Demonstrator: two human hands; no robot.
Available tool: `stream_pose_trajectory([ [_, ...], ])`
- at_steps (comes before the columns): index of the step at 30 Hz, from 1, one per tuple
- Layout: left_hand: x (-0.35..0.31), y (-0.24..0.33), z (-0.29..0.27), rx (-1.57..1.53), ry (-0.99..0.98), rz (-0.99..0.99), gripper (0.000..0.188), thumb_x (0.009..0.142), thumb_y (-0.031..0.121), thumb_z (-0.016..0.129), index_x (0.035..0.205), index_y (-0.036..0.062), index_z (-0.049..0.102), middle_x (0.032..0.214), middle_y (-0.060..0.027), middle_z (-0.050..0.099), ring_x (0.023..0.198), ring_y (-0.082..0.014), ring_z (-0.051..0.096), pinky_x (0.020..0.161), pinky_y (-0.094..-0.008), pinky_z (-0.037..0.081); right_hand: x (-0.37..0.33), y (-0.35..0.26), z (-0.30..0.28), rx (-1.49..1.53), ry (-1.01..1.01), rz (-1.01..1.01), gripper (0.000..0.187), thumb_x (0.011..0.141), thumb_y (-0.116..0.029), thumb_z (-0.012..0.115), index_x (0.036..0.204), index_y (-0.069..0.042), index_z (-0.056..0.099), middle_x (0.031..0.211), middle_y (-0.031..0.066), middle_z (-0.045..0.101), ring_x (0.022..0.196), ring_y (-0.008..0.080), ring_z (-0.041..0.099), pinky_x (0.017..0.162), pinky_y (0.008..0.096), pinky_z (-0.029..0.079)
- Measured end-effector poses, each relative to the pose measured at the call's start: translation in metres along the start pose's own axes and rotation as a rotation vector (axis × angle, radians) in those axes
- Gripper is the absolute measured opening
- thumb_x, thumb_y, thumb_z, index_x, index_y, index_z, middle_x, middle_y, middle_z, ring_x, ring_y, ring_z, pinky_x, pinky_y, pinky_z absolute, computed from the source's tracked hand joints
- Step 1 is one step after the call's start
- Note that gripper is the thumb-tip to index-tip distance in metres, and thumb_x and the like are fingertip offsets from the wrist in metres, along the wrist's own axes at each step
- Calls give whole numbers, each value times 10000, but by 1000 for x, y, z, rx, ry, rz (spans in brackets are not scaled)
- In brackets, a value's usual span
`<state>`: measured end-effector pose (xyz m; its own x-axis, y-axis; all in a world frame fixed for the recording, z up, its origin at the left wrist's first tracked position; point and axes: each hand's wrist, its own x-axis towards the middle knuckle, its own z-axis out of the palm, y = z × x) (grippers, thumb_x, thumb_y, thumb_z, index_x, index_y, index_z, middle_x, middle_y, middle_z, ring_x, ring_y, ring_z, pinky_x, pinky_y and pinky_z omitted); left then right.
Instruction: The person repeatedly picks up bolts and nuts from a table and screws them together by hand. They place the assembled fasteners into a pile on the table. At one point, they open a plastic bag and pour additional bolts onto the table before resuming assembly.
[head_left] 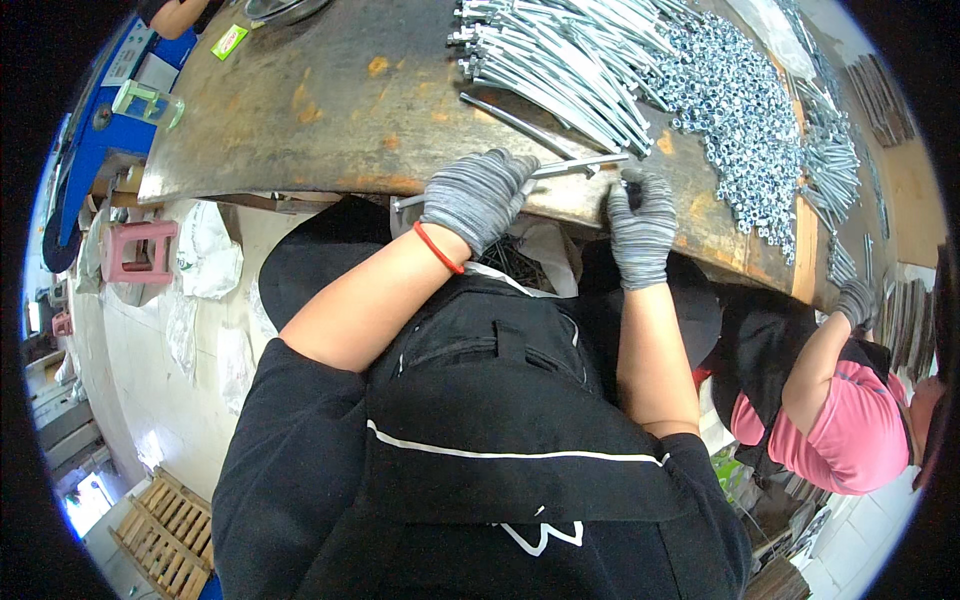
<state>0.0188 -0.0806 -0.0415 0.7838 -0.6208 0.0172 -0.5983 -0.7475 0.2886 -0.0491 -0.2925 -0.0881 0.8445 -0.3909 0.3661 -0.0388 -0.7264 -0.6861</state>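
Observation:
My left hand (478,200), in a grey striped knit glove, is closed around a long silver bolt (580,165). The bolt lies across the front edge of the workbench, its head end (408,203) showing left of the hand. Close to the bolt's right end is my right hand (642,228), gloved alike, its fingers curled in toward the thumb. Whatever lies between those fingertips is too small to make out. Just beyond my left hand, a darker rod (515,122) rests on the bench. Farther back is a pile of long silver bolts (560,70).
A heap of silver nuts (735,120) covers the right part of the stained metal workbench (300,110). More bolts (830,160) lie past it, near a co-worker in a pink top (850,430). A clear container (148,104) and a pink stool (140,252) are at left.

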Motion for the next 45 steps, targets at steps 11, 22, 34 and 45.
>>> stream_pose_trajectory([
  [11,25,-13,-7,-149,220,-183,291,847,309,538,1053,110,592,957,-150,614,869,-319,605,763,-423,490,-9,0,-9,112,17,93,170,801,-66,626,967,-35,603,805,52,585,711,131,538,687,281,465],
  [22,-1,8,7,-292,36,-18,309,904,311,468,1040,82,624,953,-171,631,890,-342,596,796,-422,473,-19,-23,-17,440,-181,231,202,807,-78,640,1000,-23,622,857,68,631,762,130,573,713,273,475],
  [34,-33,22,-24,-1016,-330,175,240,891,170,539,1039,-7,608,906,-162,635,813,-256,595,765,-332,473,-21,-60,-66,628,-429,-22,196,795,-69,661,986,-27,653,852,65,635,777,164,605,707,264,476],
  [45,-43,45,-20,-750,-53,210,235,885,209,544,995,23,637,910,-145,656,856,-272,618,784,-339,476,-34,-72,-61,352,-285,47,414,878,-422,533,804,-24,619,737,94,612,681,229,570,679,325,438],
])
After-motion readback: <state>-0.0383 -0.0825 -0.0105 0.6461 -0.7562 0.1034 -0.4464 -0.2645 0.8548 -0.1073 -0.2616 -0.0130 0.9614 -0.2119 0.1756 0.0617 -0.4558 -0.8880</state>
